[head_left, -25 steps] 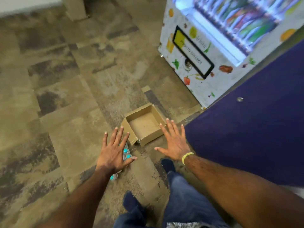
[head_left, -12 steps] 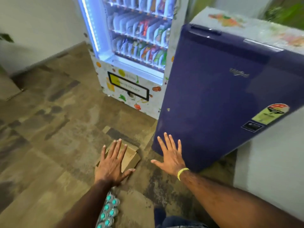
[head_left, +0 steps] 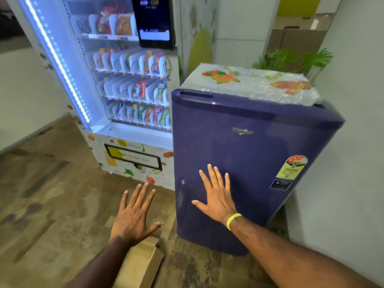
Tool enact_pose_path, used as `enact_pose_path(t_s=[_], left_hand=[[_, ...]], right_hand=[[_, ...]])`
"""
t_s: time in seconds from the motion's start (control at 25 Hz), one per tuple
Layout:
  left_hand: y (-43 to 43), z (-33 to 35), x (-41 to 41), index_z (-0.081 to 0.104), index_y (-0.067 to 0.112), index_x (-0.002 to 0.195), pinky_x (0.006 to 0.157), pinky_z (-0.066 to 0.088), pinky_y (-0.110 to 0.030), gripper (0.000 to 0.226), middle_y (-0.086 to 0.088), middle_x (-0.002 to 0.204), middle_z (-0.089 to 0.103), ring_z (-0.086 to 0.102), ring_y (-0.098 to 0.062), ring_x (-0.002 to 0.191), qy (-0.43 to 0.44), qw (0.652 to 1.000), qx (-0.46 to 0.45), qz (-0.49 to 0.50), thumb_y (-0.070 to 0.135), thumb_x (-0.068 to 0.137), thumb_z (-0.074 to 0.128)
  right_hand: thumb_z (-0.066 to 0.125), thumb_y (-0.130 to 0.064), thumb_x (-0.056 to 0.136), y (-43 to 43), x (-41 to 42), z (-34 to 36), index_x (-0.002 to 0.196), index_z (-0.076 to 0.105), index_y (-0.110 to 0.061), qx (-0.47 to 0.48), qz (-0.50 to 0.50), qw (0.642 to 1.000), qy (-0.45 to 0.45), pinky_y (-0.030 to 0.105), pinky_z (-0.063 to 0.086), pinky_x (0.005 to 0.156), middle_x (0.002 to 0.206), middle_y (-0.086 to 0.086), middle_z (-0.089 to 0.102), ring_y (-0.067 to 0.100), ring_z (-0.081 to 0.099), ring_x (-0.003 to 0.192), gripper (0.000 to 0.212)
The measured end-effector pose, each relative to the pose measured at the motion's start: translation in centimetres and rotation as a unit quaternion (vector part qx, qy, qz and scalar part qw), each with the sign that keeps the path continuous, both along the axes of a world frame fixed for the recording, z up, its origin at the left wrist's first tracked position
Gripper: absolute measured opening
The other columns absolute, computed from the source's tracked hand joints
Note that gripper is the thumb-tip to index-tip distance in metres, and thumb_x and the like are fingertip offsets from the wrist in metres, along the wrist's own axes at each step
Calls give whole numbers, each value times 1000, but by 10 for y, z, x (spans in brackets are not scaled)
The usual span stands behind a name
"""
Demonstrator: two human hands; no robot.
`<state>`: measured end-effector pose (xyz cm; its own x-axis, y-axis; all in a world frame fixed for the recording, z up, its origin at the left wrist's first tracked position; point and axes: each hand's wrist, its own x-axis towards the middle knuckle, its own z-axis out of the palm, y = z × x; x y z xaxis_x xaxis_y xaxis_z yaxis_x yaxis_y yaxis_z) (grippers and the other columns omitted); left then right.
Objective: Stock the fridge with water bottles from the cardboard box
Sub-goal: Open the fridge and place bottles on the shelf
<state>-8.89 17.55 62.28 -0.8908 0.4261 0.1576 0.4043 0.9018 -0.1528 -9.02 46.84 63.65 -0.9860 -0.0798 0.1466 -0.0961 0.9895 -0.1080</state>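
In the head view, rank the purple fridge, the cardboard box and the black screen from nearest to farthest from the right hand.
1. The purple fridge: door just beyond the right hand.
2. The cardboard box: on the floor, lower left.
3. The black screen: high on the vending machine, upper left.

Both bare forearms reach forward: left hand (head_left: 133, 217) at seven o'clock, right hand (head_left: 216, 198) at five o'clock, fingers spread straight.

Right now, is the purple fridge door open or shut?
Shut. The purple fridge door sits flush against the body, with no gap and no inside showing.
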Motion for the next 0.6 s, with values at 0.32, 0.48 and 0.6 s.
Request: enact_pose_path(t_s=[0.32, 0.48, 0.6], left_hand=[[-13, 52, -92, 32, 13, 150, 116, 13, -58, 97, -13, 160, 20, 3, -25, 150, 64, 996, 8, -55, 82, 82, 32], [-26, 63, -117, 31, 15, 150, 117, 11, -57, 95, -12, 160, 19, 6, -27, 149, 77, 994, 18, -75, 82, 83, 28], [-40, 62, -126, 29, 16, 152, 117, 11, -58, 95, -12, 161, 17, 7, -29, 150, 76, 993, 24, -88, 82, 83, 26]], right_hand=[[55, -61, 83, -1, -103, 144, 157, 7, -20, 51, -47, 981, 181, 57, -4, 119, 164, 13, -7, 32, -9, 151, 97], [58, -59, 84, -17, -140, 180, 157, 5, -20, 67, -80, 987, 119, 55, -2, 120, 164, 12, -3, 30, -4, 151, 98], [58, -62, 83, -26, -156, 184, 156, 8, -18, 89, -119, 984, 98, 56, 0, 120, 163, 11, 10, 31, 5, 151, 99]])
